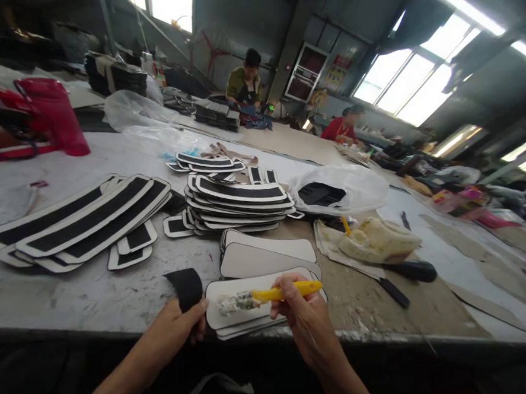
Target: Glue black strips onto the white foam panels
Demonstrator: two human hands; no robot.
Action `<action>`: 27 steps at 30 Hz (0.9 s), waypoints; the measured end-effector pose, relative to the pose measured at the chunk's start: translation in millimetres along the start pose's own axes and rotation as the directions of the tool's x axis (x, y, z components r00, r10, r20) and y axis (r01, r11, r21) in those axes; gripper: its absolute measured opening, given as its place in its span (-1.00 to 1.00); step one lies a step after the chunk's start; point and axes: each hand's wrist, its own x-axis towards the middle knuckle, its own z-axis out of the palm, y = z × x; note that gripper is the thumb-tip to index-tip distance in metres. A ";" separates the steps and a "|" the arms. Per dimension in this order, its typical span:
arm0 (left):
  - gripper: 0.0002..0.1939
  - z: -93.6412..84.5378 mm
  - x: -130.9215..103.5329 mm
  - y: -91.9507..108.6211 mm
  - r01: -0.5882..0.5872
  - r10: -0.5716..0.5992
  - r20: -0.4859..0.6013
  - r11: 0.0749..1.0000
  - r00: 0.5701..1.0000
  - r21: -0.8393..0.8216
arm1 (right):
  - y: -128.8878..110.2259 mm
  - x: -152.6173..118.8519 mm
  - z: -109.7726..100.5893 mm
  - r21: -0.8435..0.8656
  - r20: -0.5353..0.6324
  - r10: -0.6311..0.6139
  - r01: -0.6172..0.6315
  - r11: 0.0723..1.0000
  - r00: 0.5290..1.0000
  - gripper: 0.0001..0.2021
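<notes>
My right hand (299, 310) is closed round the yellow handle of a brush (291, 290). The bristles, coated in whitish paste, rest on the top pale panel (259, 280) of a stack near the table's front edge. At the left end of that stack, my left hand (188, 320) pinches a curved black piece (187, 288) between thumb and fingers. More pale panels (266, 253) lie just behind. Farther back is a pile of black strips with white borders (240, 192), and a similar pile (90, 219) spreads to the left.
A yellowish glue container (376, 237) stands right of the panels, near a dark-handled tool (396, 293). A clear plastic bag (343, 189) lies behind it. A pink bottle (55, 117) is at the left. Two people (244, 88) (343, 126) sit across the tables.
</notes>
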 end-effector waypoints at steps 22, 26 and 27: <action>-0.53 -0.3 5.1 -15.5 -0.008 0.008 -0.001 1.000 1.000 0.010 | -17.0 11.4 -27.1 -0.583 -0.077 -0.172 0.096 0.807 0.982 -0.71; -0.50 0.9 6.3 -16.9 -0.001 0.004 -0.032 0.996 0.999 0.086 | -29.6 8.7 -45.2 -0.685 -0.112 -0.232 0.094 0.723 0.966 -0.72; -0.49 0.8 6.9 -17.3 0.007 -0.002 -0.042 0.993 0.999 0.115 | -32.0 8.0 -49.5 -0.704 -0.110 -0.250 0.102 0.702 0.962 -0.73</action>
